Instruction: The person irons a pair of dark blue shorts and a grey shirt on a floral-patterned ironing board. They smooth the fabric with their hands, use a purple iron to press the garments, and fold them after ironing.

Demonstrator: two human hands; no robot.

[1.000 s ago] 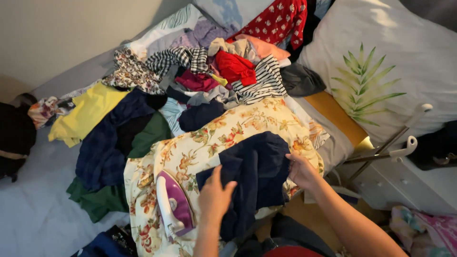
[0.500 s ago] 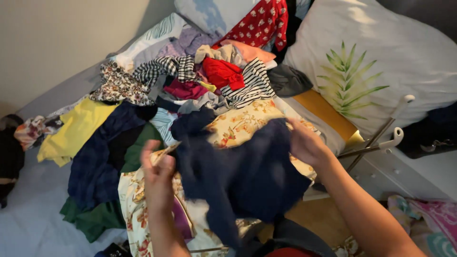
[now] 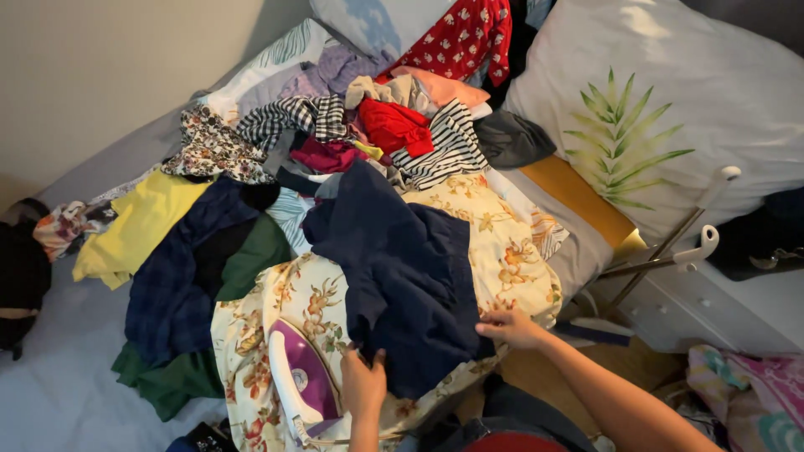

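Nearest, the left hand (image 3: 365, 387) pinches the near hem of a dark navy garment (image 3: 402, 276), fingers curled over the cloth. Just right of it the right hand (image 3: 512, 327) presses on the garment's near right corner — thumb and fingers closed on the edge. The garment lies spread over a floral ironing board cover (image 3: 502, 251), its far end reaching toward the clothes pile. Immediately left of the left hand rests a purple and white iron (image 3: 300, 381), lying on the same cover. Farther left lie a dark plaid shirt (image 3: 180, 276), a green garment (image 3: 172, 381) and a yellow top (image 3: 138, 222). Beyond the board — a heap with a red piece (image 3: 394, 125) and a black-and-white striped top (image 3: 448, 146). At far right, a white pillow with a green leaf print (image 3: 670, 92).
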